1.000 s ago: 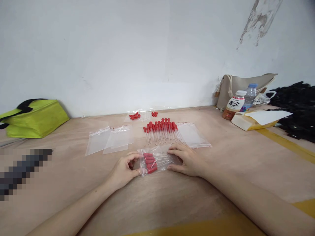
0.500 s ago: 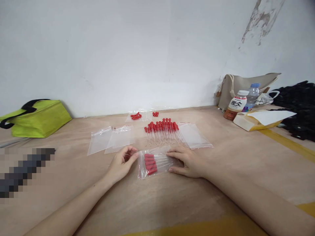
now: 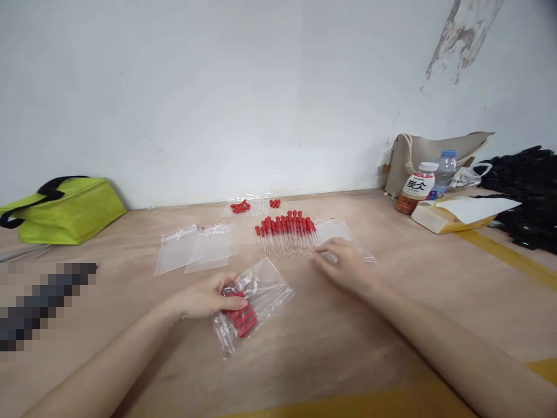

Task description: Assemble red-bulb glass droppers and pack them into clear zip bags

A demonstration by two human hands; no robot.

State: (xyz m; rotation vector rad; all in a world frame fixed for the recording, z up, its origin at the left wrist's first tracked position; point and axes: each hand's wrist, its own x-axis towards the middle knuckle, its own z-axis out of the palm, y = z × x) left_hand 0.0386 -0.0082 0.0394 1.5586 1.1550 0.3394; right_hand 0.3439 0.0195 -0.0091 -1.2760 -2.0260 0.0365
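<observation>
My left hand (image 3: 213, 299) grips a clear zip-lock bag (image 3: 272, 284) with its thumb on top. Inside the bag, red-bulbed droppers (image 3: 243, 319) lie side by side, and the bag is tilted with its zip end toward me. To the right, my right hand (image 3: 342, 261) is away from that bag, its fingers apart and slightly blurred. Its fingertips are beside the lower right end of a row of loose droppers (image 3: 289, 226) with red bulbs and thin clear stems. Partly behind this hand lies a stack of clear bags (image 3: 348, 232).
Flat zip-lock bags (image 3: 174, 249) lie left of the droppers. Against the wall is another clear bag with red bulbs (image 3: 240, 206). A lime green bag (image 3: 73, 212) stands far left. Bottles (image 3: 416, 188), an open carton (image 3: 461, 215) and a black pile (image 3: 522, 197) are on the right.
My left hand has taken hold of the filled bag and moved it left and toward me, turning it. My right hand has let go of the bag and shifted right and slightly away from me.
</observation>
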